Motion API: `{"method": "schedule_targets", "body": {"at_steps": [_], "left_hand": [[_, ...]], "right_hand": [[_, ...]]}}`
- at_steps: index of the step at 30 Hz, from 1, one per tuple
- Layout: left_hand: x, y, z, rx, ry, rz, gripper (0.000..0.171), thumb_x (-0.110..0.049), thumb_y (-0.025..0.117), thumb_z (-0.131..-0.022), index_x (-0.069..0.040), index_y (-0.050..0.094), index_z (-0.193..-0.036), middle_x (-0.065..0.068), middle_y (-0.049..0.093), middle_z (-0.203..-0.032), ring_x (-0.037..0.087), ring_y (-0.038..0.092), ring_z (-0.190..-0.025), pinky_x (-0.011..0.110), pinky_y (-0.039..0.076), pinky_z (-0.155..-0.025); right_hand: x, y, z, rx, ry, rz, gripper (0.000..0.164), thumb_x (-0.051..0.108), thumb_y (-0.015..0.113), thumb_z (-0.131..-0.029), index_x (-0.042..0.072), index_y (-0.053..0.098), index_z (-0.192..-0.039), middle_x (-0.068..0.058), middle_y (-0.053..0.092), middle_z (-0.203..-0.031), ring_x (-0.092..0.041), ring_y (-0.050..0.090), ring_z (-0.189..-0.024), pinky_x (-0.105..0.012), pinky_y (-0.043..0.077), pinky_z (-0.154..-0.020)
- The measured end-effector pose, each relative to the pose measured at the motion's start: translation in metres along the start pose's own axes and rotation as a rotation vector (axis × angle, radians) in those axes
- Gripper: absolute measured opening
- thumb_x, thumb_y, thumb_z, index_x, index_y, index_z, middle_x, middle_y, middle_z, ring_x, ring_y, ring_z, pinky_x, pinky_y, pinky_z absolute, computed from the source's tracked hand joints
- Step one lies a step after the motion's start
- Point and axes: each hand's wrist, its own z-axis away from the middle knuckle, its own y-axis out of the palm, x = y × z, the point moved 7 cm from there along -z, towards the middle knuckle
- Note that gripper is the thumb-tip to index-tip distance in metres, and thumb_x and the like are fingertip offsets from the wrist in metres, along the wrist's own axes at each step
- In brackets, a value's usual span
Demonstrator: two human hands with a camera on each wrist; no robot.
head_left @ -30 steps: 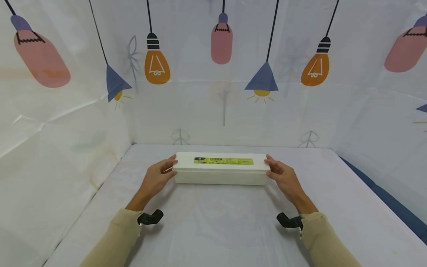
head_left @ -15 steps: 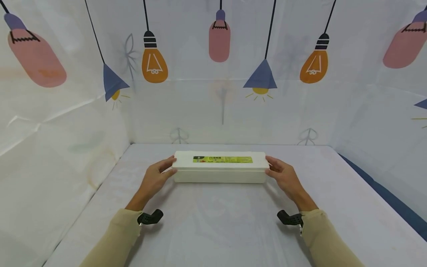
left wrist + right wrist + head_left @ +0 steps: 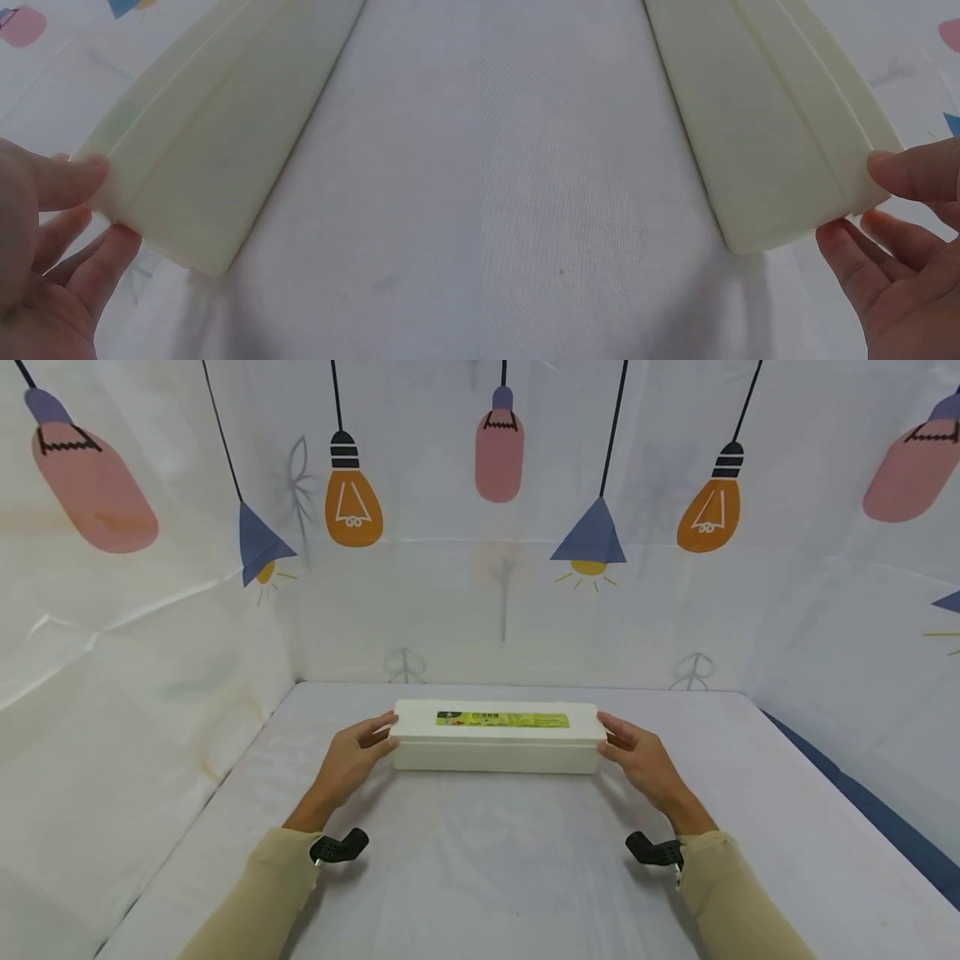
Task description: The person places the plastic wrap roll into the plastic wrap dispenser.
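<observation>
A long white lidded box (image 3: 495, 756) lies crosswise on the table in the head view, its lid (image 3: 420, 714) fitted on top. On the lid is a yellow-green printed label (image 3: 502, 720). My left hand (image 3: 352, 760) grips the box's left end, thumb at the lid's front corner. At the opposite end my right hand (image 3: 641, 756) holds it the same way. The left wrist view has the left thumb (image 3: 79, 180) against the lid's edge, with curled fingers at the end wall. In the right wrist view the right thumb (image 3: 911, 172) presses the lid's corner, fingertips below its rim.
A white cloth covers the table (image 3: 495, 860). White sheeting (image 3: 435, 602) printed with lamps and bulbs stands behind and at both sides. Each wrist bears a black camera mount, the left mount (image 3: 339, 847) and the right mount (image 3: 652, 849).
</observation>
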Motion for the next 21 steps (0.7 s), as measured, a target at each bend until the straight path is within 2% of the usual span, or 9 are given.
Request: {"method": "schedule_targets", "body": {"at_steps": [6,8,15,19,21], "left_hand": [[0.0033,0.0015,0.0001,0.015,0.003,0.043,0.050,-0.019,0.068,-0.098,-0.014,0.055,-0.146,0.002,0.046,-0.153,0.029,0.046,-0.137,0.046,0.041,-0.108],[0.0036,0.0016,0.0007,0.019,0.007,0.055,0.050,-0.020,0.068,-0.098,-0.014,0.054,-0.146,0.002,0.046,-0.153,0.029,0.045,-0.138,0.046,0.040,-0.109],[0.0048,0.0026,0.0024,0.040,-0.010,0.057,0.051,-0.021,0.065,-0.100,-0.018,0.052,-0.149,-0.001,0.045,-0.154,0.027,0.045,-0.138,0.046,0.039,-0.110],[0.0035,0.0033,0.0014,0.041,-0.009,0.028,0.050,-0.020,0.064,-0.101,-0.019,0.051,-0.149,-0.003,0.044,-0.154,0.027,0.045,-0.138,0.047,0.040,-0.109],[0.0021,0.0029,0.0010,0.041,0.001,0.012,0.050,-0.020,0.063,-0.101,-0.019,0.050,-0.149,-0.002,0.045,-0.154,0.028,0.045,-0.138,0.048,0.040,-0.109]], "right_hand": [[0.0002,0.0005,0.0007,0.012,-0.012,-0.007,0.064,0.017,0.064,-0.100,0.003,0.033,-0.156,-0.012,0.033,-0.160,-0.033,0.037,-0.143,-0.019,0.041,-0.102],[0.0008,0.0009,0.0011,0.011,-0.016,-0.005,0.064,0.015,0.063,-0.101,0.002,0.033,-0.156,-0.013,0.033,-0.159,-0.035,0.037,-0.142,-0.022,0.040,-0.104],[0.0000,0.0027,0.0020,0.011,0.027,-0.032,0.061,0.006,0.057,-0.101,0.001,0.031,-0.156,-0.014,0.031,-0.160,-0.036,0.035,-0.143,-0.048,0.033,-0.112],[0.0016,0.0035,0.0009,0.022,0.046,-0.055,0.061,0.003,0.054,-0.101,0.002,0.029,-0.157,-0.011,0.029,-0.161,-0.035,0.035,-0.143,-0.049,0.033,-0.112],[0.0023,0.0038,0.0000,0.027,0.048,-0.058,0.061,0.003,0.053,-0.101,0.003,0.028,-0.157,-0.010,0.028,-0.162,-0.034,0.035,-0.143,-0.043,0.037,-0.110]]}}
